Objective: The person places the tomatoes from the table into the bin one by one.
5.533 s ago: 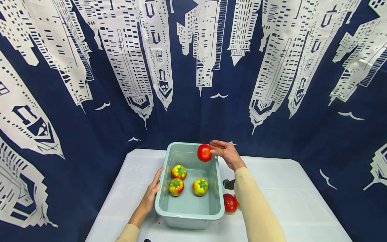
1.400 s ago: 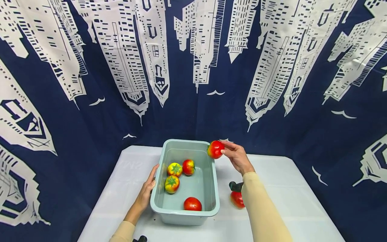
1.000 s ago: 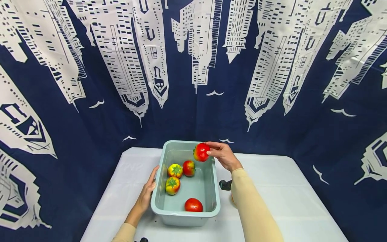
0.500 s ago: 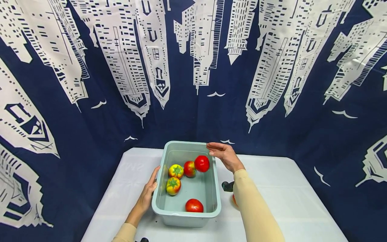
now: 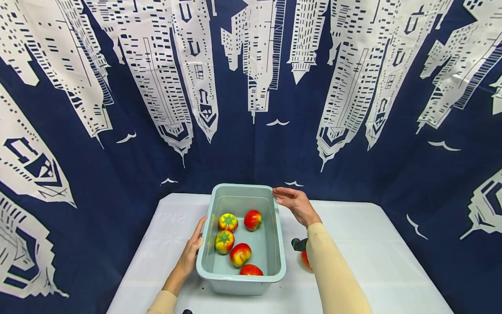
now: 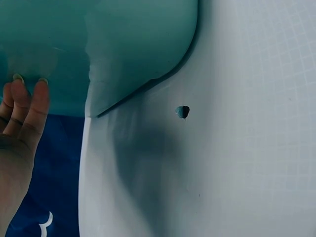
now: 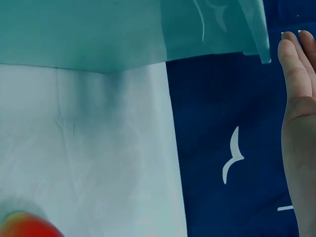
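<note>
A pale green plastic tub (image 5: 241,278) stands on the table with several red-and-yellow tomatoes in it. Two of them, a far-left tomato (image 5: 228,222) and one nearer tomato (image 5: 225,242), show green leaves on top. Further right lie a back tomato (image 5: 252,220), a middle tomato (image 5: 240,254) and a front tomato (image 5: 251,270) partly hidden by the rim. My left hand (image 5: 191,253) rests with extended fingers against the tub's left outer wall; its fingertips touch the wall in the left wrist view. Beside the tub's far right corner, my right hand (image 5: 296,204) holds nothing, fingers straight.
Another tomato (image 5: 306,261) lies on the table right of the tub, partly behind my right sleeve; the right wrist view shows this red tomato (image 7: 30,226) too. A white cloth covers the table (image 5: 376,244). Behind hangs a navy curtain (image 5: 251,161) with white buildings.
My right hand let go of a tomato over the tub and it dropped in. The tomatoes on the right side shifted, one now in the middle. The right hand moved slightly right; the left stayed.
</note>
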### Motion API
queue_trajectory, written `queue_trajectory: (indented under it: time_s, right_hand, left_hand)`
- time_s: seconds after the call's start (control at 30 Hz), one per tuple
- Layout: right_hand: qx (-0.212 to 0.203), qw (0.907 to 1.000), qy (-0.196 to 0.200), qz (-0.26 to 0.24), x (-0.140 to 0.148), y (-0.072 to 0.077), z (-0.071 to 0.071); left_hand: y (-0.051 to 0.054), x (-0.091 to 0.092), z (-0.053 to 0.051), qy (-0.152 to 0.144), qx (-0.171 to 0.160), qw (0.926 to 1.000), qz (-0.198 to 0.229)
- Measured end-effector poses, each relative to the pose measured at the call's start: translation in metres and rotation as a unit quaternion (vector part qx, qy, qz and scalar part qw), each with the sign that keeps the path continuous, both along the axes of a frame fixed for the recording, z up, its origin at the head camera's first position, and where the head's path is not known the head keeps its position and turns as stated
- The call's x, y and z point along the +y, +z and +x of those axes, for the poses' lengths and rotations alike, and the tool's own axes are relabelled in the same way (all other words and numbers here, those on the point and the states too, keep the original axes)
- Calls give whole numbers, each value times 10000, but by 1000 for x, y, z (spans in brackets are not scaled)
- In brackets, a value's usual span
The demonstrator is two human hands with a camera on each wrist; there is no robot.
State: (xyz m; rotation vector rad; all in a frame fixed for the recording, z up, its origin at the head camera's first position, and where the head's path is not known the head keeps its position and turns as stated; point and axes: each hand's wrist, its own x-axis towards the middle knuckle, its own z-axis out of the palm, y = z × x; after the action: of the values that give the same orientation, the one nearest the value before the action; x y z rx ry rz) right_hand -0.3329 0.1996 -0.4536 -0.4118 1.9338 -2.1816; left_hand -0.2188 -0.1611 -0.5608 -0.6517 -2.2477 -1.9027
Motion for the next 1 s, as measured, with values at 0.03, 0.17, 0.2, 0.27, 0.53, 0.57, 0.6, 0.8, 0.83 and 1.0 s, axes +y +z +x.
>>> queue_trajectory:
  time_s: [0.03,0.17,0.2,0.27,0.53,0.57,0.6,0.8,0.83,1.0]
  right_hand:
    - [0,10000,-2,21,2,-1,1]
    - [-91,9999,-72,57,11,-8,4]
    - [-133,9998,-98,73,14,-10,5]
    - [-177,9997,-116,78,21,-13,8]
    - [-326,9991,-263,58,48,-38,20]
    - [-348,9989,-269,146,52,-42,22]
    - [-375,9987,-280,224,56,-47,25]
    - [-609,9958,-439,520,81,-69,39]
    - [-630,9954,-446,573,85,-72,41]
    - [-723,9911,-549,979,105,-88,57]
  left_hand:
    - [0,0,0,-2,-5,10000,-3]
    - [-2,-1,0,-68,36,10000,-37]
    - [-2,-1,0,-82,38,10000,-23]
    - [-2,-1,0,-111,62,9999,-23]
    - [0,0,0,5,38,10000,31]
    - [0,0,0,16,28,10000,32]
    - [0,0,1,23,12,10000,18]
    - [-1,1,1,31,-35,10000,5]
    - [-1,1,1,43,-44,10000,15]
    - [0,1,0,30,-42,10000,31]
